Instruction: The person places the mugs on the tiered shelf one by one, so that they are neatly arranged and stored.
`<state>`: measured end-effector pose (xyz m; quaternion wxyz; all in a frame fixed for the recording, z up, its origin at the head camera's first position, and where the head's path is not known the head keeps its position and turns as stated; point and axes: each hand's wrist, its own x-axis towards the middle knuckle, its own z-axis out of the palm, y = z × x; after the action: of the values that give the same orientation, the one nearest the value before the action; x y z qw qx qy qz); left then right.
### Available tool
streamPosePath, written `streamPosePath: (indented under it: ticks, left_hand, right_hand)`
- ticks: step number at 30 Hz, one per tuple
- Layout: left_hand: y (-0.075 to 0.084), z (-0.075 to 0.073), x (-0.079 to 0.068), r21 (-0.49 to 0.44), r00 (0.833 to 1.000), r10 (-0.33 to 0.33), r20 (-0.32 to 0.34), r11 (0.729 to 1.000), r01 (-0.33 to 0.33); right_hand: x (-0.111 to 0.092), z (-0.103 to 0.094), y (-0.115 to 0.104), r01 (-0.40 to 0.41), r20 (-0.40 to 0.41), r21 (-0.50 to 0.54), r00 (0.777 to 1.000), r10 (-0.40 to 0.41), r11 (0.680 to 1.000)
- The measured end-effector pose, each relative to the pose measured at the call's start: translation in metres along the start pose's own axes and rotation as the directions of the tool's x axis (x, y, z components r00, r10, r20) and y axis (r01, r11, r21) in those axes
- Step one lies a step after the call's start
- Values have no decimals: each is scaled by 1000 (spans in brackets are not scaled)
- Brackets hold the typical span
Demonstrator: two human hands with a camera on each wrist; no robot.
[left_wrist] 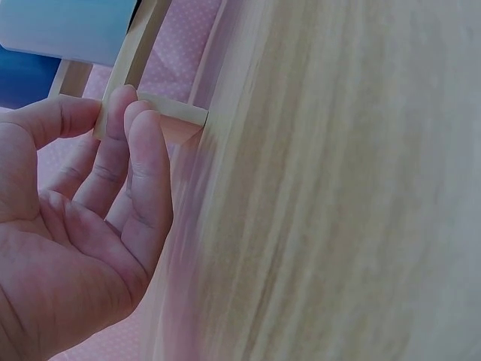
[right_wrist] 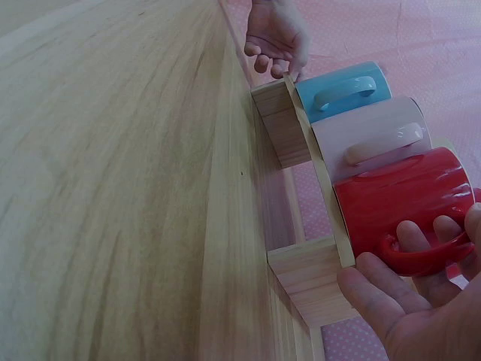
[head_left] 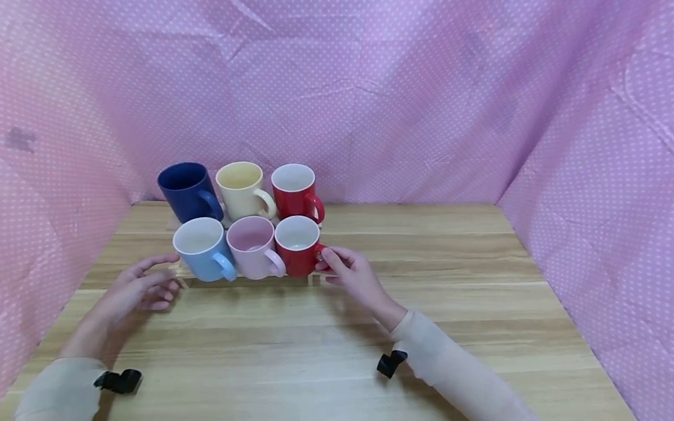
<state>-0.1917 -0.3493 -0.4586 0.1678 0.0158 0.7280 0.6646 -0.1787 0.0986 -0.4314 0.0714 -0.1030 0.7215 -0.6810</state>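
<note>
Six mugs stand in two rows on a wooden rack (right_wrist: 301, 278). In the front row are a light blue mug (head_left: 203, 254), a pale pink mug (head_left: 253, 250) and a red mug (head_left: 296, 250). Behind them are a navy mug (head_left: 188, 193), a cream mug (head_left: 240, 193) and a second red mug (head_left: 292, 192). My left hand (left_wrist: 90, 218) pinches the rack's left end beside the light blue mug. With its fingers curled round the handle, my right hand (head_left: 356, 278) holds the front red mug. Other right fingers lie against the rack's end board.
The wood-grained table (head_left: 283, 360) extends in front of the rack and to its right. A pink dotted cloth (head_left: 354, 97) hangs along the back and both sides. Each wrist wears a black band piece (head_left: 119, 381).
</note>
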Motion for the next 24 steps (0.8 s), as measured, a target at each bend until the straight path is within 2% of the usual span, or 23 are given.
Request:
streamPosePath:
  ticks: [9,17,24]
  left_hand:
    - [-2,1,5,-90,1000,3,13,996,-2]
    - [-4,6,9,-91,1000,-2,26,996,4]
    - [-1,3,13,-54,1000,-21,22,998,22]
  right_hand:
    - [2,-5,-1,-6,28,-13,1000,6,1000]
    - [2,-10,1,-11,27,-35,1000,12,999]
    - [5,-11,-2,0,13,-70,1000,1,998]
